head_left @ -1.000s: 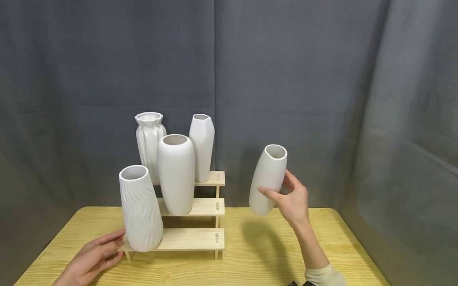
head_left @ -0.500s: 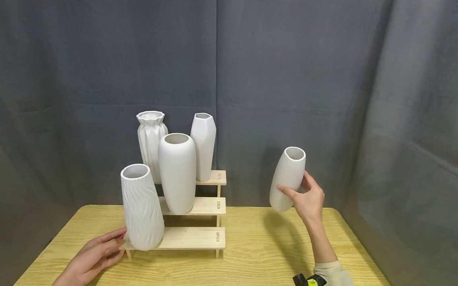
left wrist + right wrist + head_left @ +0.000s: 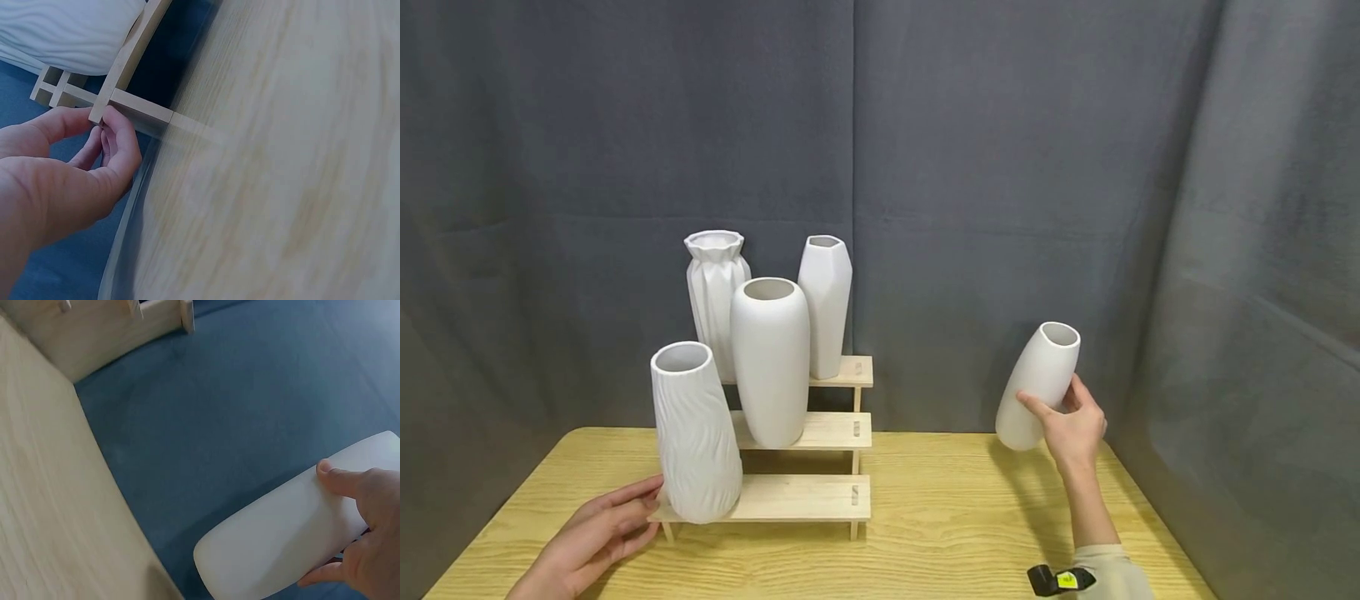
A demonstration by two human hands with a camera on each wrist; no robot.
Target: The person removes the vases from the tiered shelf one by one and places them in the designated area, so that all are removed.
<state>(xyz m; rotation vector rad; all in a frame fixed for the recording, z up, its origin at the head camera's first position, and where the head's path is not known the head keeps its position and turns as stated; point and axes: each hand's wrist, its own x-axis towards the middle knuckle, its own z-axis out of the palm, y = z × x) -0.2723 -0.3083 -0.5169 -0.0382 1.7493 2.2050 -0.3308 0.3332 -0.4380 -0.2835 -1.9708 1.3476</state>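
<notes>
In the head view my right hand grips a smooth white vase, tilted with its mouth up and to the right, above the table's right side. The right wrist view shows thumb and fingers on opposite sides of the vase. At the left, my left hand pinches the left end of the lowest board of a three-step wooden stand; the left wrist view shows thumb and finger at the board's end. Beside that hand, a wavy-textured white vase stands on the bottom step.
A plain rounded vase stands on the middle step. On the top step are a pleated vase and a faceted vase. The stand rests on a light wooden table. Grey curtains hang behind and at the sides.
My right hand has carried the smooth vase to the right, away from the stand, and it leans more now. My left hand has stayed at the stand's lower left end.
</notes>
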